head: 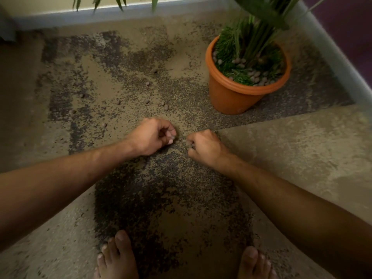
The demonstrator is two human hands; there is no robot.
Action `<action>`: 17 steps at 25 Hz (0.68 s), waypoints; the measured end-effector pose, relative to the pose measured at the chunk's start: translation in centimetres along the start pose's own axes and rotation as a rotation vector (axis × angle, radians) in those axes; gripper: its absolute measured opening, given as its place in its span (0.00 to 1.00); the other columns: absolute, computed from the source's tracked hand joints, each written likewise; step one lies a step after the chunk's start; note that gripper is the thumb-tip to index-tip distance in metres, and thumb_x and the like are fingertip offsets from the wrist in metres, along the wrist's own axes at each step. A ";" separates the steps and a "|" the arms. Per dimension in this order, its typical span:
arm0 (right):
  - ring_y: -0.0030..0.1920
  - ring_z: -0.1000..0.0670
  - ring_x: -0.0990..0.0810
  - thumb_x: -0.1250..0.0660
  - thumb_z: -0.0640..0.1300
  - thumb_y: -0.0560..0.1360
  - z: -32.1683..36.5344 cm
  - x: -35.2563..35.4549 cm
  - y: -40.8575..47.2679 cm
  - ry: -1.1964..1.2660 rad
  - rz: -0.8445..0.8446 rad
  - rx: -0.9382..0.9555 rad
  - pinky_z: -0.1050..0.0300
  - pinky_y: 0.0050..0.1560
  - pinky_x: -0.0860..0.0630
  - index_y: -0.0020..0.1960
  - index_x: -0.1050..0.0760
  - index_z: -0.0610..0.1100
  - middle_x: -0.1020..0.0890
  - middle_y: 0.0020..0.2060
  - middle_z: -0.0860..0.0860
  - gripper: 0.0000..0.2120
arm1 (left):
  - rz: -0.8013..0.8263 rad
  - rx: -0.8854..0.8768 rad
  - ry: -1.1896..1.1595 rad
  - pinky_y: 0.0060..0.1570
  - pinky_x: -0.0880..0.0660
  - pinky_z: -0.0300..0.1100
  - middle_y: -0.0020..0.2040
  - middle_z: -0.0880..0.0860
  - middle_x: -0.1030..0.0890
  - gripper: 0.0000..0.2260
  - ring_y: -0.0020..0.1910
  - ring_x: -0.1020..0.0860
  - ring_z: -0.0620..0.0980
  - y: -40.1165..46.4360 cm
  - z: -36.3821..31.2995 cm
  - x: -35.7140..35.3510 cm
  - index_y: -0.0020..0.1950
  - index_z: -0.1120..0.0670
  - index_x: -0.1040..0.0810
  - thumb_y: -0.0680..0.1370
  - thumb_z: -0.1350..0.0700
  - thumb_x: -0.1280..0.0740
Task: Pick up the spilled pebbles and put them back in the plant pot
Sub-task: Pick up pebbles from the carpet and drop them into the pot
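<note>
Several pebbles point(165, 106) lie scattered over the speckled floor point(124, 63), most of them left of the orange plant pot point(233, 95) and beyond the hands; more pebbles sit inside the pot around the green plant point(249, 47). The left hand point(153, 135) is low over the floor with fingers curled together; whether it grips a pebble cannot be told. The right hand point(205, 147), just beside it, is curled into a fist, with a small grey pebble apparently pinched at the fingertips. Two bare feet point(118, 256) stand at the near edge.
</note>
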State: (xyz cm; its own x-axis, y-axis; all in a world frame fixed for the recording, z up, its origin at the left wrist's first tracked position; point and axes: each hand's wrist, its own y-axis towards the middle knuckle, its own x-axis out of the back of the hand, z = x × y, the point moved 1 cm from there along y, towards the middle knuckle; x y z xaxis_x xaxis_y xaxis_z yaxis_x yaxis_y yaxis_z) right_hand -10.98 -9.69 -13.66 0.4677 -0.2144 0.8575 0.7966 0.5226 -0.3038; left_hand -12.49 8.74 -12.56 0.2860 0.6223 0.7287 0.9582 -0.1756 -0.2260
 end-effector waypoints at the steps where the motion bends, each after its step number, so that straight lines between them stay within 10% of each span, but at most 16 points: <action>1: 0.42 0.46 0.21 0.32 0.41 0.74 0.1 0.0 0.1 -0.016 0.000 -0.023 0.57 0.38 0.27 0.46 0.23 0.44 0.20 0.41 0.46 0.01 | 0.004 -0.005 -0.010 0.49 0.25 0.33 0.41 0.44 0.17 0.07 0.42 0.19 0.40 0.1 -0.1 -0.1 0.46 0.49 0.18 0.72 0.59 0.26; 8: 0.32 0.52 0.16 0.28 0.42 0.72 -1.7 1.9 -0.4 0.593 -0.046 -0.297 0.59 0.36 0.20 0.44 0.20 0.46 0.15 0.34 0.50 0.02 | -0.066 -0.021 -0.181 0.41 0.27 0.27 0.38 0.45 0.17 0.13 0.36 0.21 0.37 1.1 -1.4 -0.4 0.40 0.43 0.21 0.71 0.62 0.26; 17: 0.30 0.51 0.16 0.26 0.41 0.72 -4.6 13.7 -5.4 0.836 -0.643 -0.195 0.54 0.36 0.17 0.48 0.19 0.43 0.15 0.34 0.48 0.06 | -0.150 -0.293 -0.229 0.44 0.20 0.40 0.43 0.49 0.16 0.09 0.40 0.18 0.44 6.3 -11.9 5.4 0.49 0.52 0.19 0.71 0.61 0.26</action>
State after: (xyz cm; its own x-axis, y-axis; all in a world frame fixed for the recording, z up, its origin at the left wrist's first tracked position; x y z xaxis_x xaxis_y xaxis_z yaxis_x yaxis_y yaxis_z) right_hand -7.07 -19.23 -2.20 -0.0063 -0.9381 0.3462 0.9997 -0.0145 -0.0212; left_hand -4.79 1.89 -2.40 0.1645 0.8056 0.5692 0.9615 -0.2598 0.0898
